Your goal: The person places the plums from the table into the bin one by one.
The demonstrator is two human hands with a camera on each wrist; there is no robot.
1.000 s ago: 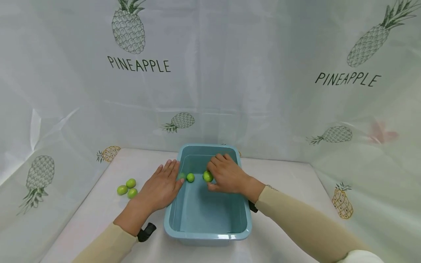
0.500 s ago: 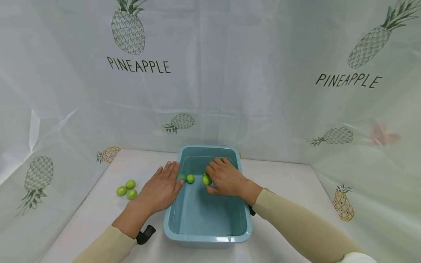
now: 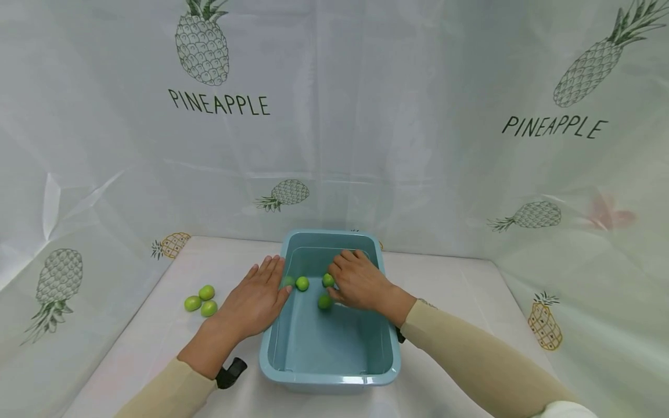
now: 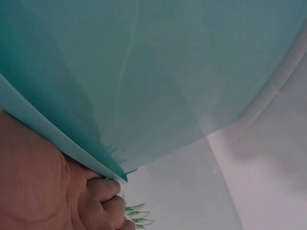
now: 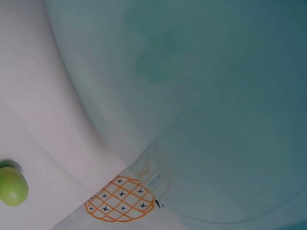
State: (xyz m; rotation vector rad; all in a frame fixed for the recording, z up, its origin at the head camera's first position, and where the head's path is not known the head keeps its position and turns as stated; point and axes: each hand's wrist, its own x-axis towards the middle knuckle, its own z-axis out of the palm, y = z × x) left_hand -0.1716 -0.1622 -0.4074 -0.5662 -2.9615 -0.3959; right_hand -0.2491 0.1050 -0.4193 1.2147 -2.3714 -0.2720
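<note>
My left hand [image 3: 255, 301] lies flat along the left rim of a pale blue basin [image 3: 330, 378], fingers straight and thumb over the edge. Over the basin hangs my right hand [image 3: 363, 283], its fingers loosely bent and parted. Beside its fingertips is one small round green fruit [image 3: 328, 280], partly covered by them. A darker-looking green fruit [image 3: 324, 301] is just below the thumb, apart from it. Another green fruit [image 3: 302, 283] sits near the basin's left wall. In the left wrist view, bent fingers [image 4: 103, 199] show below the basin's rim [image 4: 57, 136].
Three green fruits [image 3: 208, 307] lie together on the white table [image 3: 444, 278], left of the basin. In the right wrist view, a green fruit [image 5: 13, 187] rests outside the translucent basin wall [image 5: 230, 120]. A pineapple-printed curtain [image 3: 334, 116] hangs behind.
The right hand has lowered slightly and let go of a green fruit, which now appears lower in the basin. The left hand has stayed on the rim.
</note>
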